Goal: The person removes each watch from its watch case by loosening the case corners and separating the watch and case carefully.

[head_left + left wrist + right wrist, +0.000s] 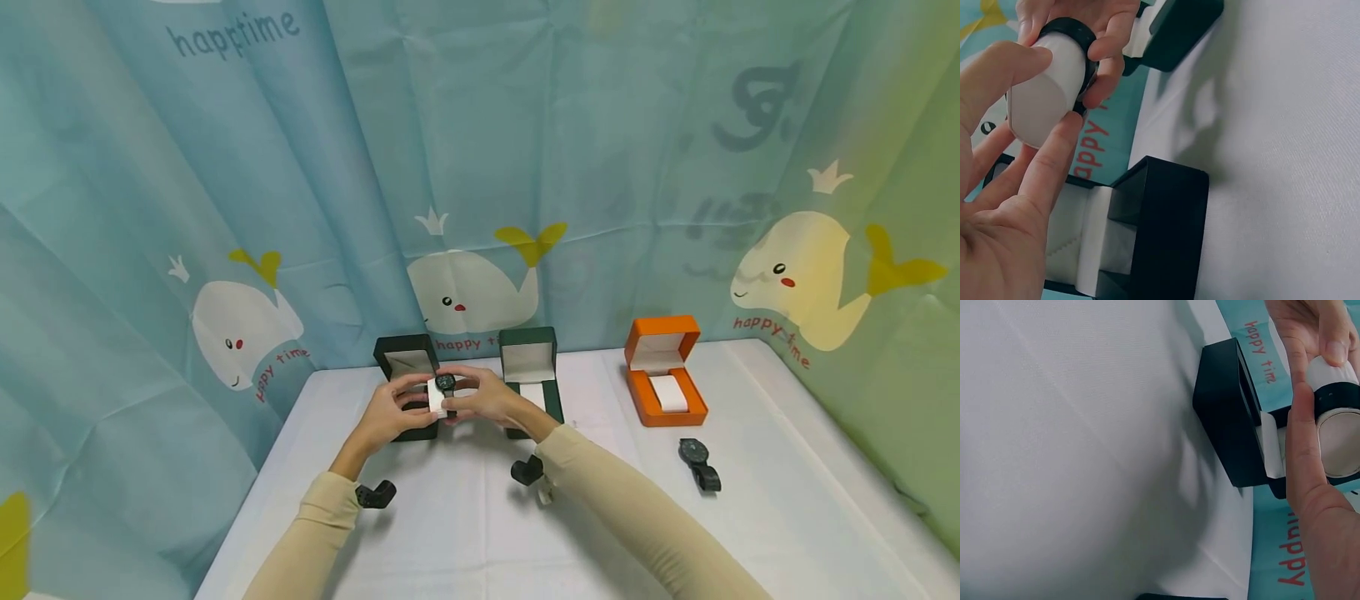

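Note:
A black-strapped wristwatch (446, 383) goes around one end of a white watch cushion (1047, 106), held up in front of an open black watch box (405, 343). My left hand (388, 414) grips the cushion between thumb and fingers in the left wrist view. From the other side, my right hand (486, 397) pinches the watch and the cushion's end. The strap lies around the cushion in the right wrist view. In the left wrist view the black box's compartment (1124, 247) shows no cushion.
An open green watch box (553, 400) with a white cushion stands right of the hands. Farther right is an open orange box (642, 408) with a white cushion. Another black watch (696, 454) lies on the white tablecloth (600, 500). A whale-printed curtain (637, 150) hangs behind.

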The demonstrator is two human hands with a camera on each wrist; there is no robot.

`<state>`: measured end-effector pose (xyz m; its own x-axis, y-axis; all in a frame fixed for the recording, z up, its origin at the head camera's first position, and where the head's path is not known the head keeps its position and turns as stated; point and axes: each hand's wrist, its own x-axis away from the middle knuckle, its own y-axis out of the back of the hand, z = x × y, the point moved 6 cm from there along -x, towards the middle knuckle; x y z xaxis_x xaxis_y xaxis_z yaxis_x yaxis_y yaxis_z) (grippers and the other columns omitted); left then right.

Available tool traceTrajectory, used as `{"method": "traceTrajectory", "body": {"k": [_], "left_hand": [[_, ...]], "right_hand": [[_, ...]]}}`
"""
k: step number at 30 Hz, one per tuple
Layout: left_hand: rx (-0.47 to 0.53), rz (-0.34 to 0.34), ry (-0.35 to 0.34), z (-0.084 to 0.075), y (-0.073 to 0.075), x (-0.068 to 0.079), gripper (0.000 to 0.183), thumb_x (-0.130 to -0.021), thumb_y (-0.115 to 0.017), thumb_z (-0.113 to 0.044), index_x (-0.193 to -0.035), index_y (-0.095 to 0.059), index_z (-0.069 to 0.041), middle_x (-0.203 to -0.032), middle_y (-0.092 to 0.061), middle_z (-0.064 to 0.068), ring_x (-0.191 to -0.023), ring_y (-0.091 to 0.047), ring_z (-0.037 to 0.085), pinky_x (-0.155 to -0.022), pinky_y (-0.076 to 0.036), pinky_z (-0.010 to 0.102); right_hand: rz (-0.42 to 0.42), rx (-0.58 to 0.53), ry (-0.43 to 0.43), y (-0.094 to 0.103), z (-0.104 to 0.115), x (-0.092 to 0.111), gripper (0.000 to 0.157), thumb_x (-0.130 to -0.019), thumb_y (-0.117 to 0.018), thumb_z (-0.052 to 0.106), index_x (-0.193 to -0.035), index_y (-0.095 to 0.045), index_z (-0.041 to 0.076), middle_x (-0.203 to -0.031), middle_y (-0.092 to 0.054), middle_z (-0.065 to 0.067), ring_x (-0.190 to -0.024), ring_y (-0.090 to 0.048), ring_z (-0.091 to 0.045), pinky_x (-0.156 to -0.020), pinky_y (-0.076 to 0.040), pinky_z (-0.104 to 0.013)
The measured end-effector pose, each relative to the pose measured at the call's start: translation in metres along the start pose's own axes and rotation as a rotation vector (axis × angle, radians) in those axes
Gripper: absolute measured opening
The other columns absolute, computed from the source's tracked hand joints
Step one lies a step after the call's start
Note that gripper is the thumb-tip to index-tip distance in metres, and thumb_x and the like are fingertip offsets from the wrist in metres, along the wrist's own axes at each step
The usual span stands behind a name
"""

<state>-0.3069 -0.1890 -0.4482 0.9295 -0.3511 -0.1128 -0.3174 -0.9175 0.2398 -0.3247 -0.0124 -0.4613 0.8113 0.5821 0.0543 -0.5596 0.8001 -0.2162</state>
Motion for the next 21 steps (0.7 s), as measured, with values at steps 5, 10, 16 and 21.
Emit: {"method": "traceTrajectory", "body": {"k": [5, 10, 16, 21], "left_hand": [[0.012, 0.01, -0.005, -0.0015, -0.0011, -0.0003, 0.067, -0.083, -0.081, 0.006, -0.144, -0.054, 0.001, -0.15, -0.048, 0.024, -0.124, -0.06, 0.04, -0.089, -0.058, 0.034], [0.032, 0.029, -0.008, -0.0029, -0.0027, -0.001, 0.067, -0.083, -0.079, 0.009, -0.144, -0.054, 0.002, -0.15, -0.047, 0.026, -0.124, -0.06, 0.041, -0.091, -0.057, 0.036], [0.02, 0.042, -0.006, -0.0011, -0.0019, -0.0013, 0.066, -0.084, -0.079, 0.009, -0.145, -0.053, 0.003, -0.151, -0.047, 0.026, -0.124, -0.06, 0.041, -0.09, -0.058, 0.035], [0.031, 0.047, -0.003, -0.0004, 0.0004, -0.0006, 0.066, -0.085, -0.078, 0.007, -0.146, -0.053, 0.002, -0.151, -0.047, 0.025, -0.125, -0.059, 0.04, -0.089, -0.058, 0.034]], "right_hand": [[-0.002, 0.03, 0.005, 0.0021, 0.0005, -0.0012, 0.063, -0.091, -0.073, -0.006, -0.148, -0.055, 0.012, -0.133, -0.051, -0.024, -0.094, -0.073, -0.033, -0.088, -0.057, -0.053], [0.002, 0.067, 0.007, 0.0032, 0.0006, -0.0014, 0.064, -0.091, -0.074, -0.005, -0.15, -0.053, 0.011, -0.133, -0.054, -0.022, -0.092, -0.073, -0.035, -0.085, -0.059, -0.05], [0.019, 0.077, -0.003, 0.0029, 0.0024, 0.0006, 0.062, -0.092, -0.072, -0.006, -0.149, -0.055, 0.012, -0.133, -0.055, -0.023, -0.095, -0.072, -0.033, -0.086, -0.058, -0.052], [0.038, 0.085, -0.008, 0.0028, 0.0052, 0.0007, 0.062, -0.092, -0.072, -0.006, -0.148, -0.056, 0.015, -0.136, -0.052, -0.022, -0.099, -0.07, -0.032, -0.087, -0.058, -0.053]]}}
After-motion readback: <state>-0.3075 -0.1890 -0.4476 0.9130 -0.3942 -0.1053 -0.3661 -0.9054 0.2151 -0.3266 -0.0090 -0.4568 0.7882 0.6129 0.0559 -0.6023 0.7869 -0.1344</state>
